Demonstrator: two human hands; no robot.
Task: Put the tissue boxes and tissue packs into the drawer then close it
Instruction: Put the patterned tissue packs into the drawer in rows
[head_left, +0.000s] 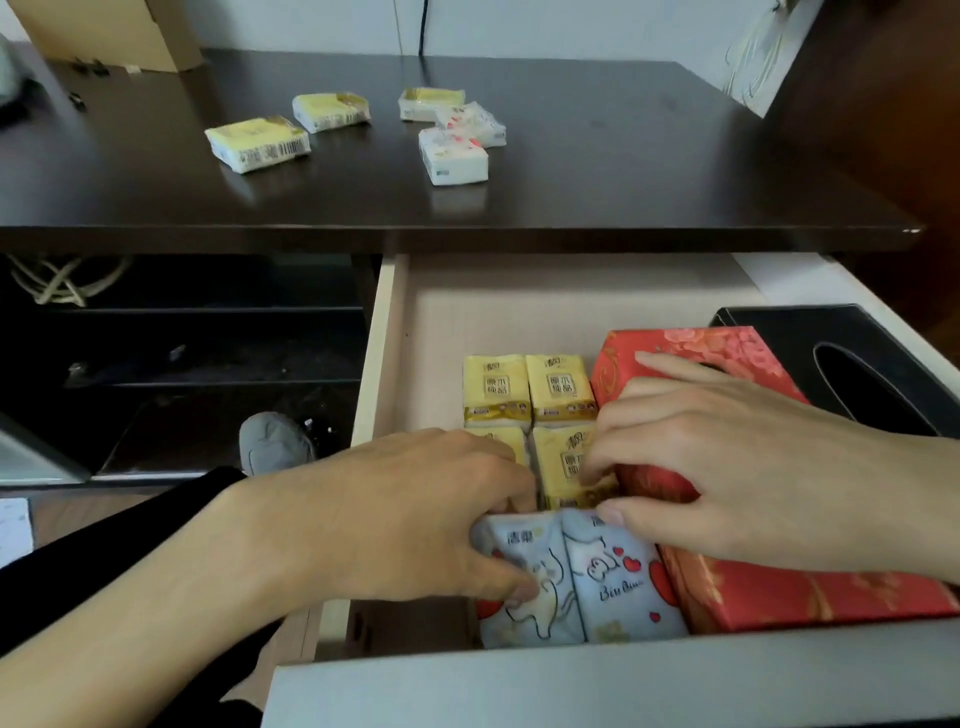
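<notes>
Pale-blue wrappers with a cartoon cat and red hearts are what both my hands are busy with: two blue tissue packs (576, 577) standing side by side at the near end of the open drawer (375, 364). My left hand (415, 514) curls round the left one, thumb pressed on its face and fingers over its top edge, while my right hand (727, 467) pinches the top of the right one with its thumb, its other fingers spread across the red tissue box (779, 592) just right of it, I think to keep that box from sliding as I squeeze the packs into line. Just beyond my fingertips lie four yellow tissue packs (530, 389), set tight in a block so the row stays compact. A black tissue box (857, 358) sits past my right wrist, against the drawer's far right side. Writing I can read: "Biu Biu" on the right blue pack; Chinese characters on the blue and yellow packs are too small for me to be sure of. Well beyond both hands, on the dark desk (623, 156), five loose tissue packs (457, 135) wait, one showing a barcode, so the drawer cannot be shut yet
</notes>
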